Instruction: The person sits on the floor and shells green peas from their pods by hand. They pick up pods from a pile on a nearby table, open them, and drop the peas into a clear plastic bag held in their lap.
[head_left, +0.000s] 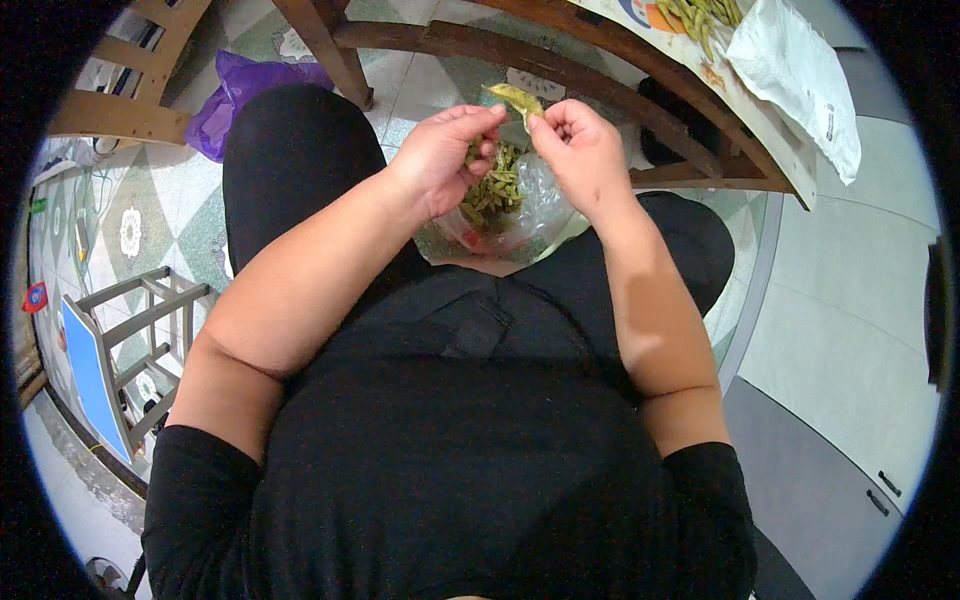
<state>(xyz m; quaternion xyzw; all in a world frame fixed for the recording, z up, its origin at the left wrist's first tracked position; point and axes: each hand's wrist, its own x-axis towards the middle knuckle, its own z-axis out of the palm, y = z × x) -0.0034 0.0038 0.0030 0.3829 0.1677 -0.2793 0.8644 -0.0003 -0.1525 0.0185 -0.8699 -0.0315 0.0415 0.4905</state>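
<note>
A yellowish-green bean pod (519,100) is held up in front of me, between my two hands. The thumb and fingers of my right hand (583,160) pinch its near end. My left hand (440,155) is closed, with its thumb and fingertip against the pod's left side. Something green, seemingly more bean pods, shows within its curled fingers, partly hidden. Below the hands, between my knees, a clear plastic bag (541,200) stands open. Several green bean pods (493,196) lie heaped in it.
At the upper right, a table (797,165) bears more bean pods (690,22) and a white plastic bag (797,85). A purple bag (215,115) lies beside my left knee. A blue-topped stool (92,380) lies tipped at the left. Wooden rails (530,55) run beyond my hands.
</note>
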